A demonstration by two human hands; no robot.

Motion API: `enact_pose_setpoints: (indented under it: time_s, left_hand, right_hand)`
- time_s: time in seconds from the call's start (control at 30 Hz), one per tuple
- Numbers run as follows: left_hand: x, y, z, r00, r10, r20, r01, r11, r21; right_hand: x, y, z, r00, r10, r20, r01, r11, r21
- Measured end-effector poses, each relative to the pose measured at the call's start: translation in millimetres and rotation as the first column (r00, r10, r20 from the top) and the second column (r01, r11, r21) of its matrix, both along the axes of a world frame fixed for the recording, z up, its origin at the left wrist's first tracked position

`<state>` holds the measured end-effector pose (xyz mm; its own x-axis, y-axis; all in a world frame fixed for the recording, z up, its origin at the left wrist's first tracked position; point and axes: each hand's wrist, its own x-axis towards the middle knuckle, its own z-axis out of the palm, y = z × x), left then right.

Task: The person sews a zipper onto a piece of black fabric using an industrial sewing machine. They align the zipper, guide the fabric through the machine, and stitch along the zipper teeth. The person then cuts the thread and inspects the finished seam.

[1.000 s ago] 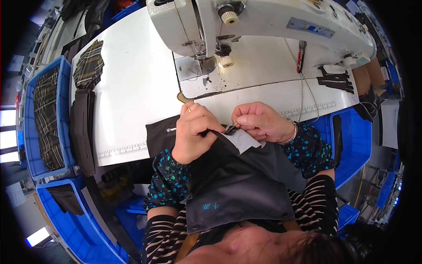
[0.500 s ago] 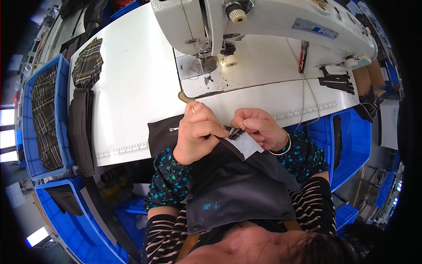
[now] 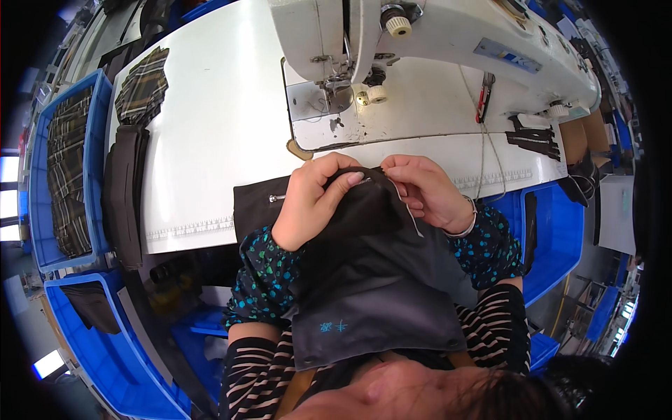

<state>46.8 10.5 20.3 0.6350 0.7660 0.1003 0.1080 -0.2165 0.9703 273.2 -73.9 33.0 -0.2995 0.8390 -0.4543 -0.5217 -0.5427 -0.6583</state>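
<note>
Beyond both hands the white surface [image 3: 210, 126] lies bare up to the sewing machine [image 3: 434, 42]. The dark garment [image 3: 364, 210] hangs over its near edge. Left hand [image 3: 315, 203] and right hand [image 3: 423, 192] pinch it closed-fingered; the seam between them is hidden.

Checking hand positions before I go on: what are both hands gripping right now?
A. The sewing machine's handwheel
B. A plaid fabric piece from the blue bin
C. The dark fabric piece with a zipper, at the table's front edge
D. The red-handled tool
C: the left hand and right hand both pinch the dark fabric piece by its zipper edge, short of the sewing machine.
</note>
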Motion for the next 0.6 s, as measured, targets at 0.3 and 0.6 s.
enact_pose_setpoints:
  time_s: [0.3,0.6]
  left_hand:
    - [-5.3,0.0,-0.6,1.000,-0.029,0.004,0.029,0.999,-0.036]
    - [12.9,-20.1,-0.9,0.992,0.115,-0.055,-0.071,0.855,0.515]
  right_hand:
    - [-0.1,2.7,-0.8,0.993,-0.006,0.116,0.000,0.999,0.051]
    - [-6.1,-24.7,16.0,0.502,-0.376,0.779,-0.240,0.805,0.543]
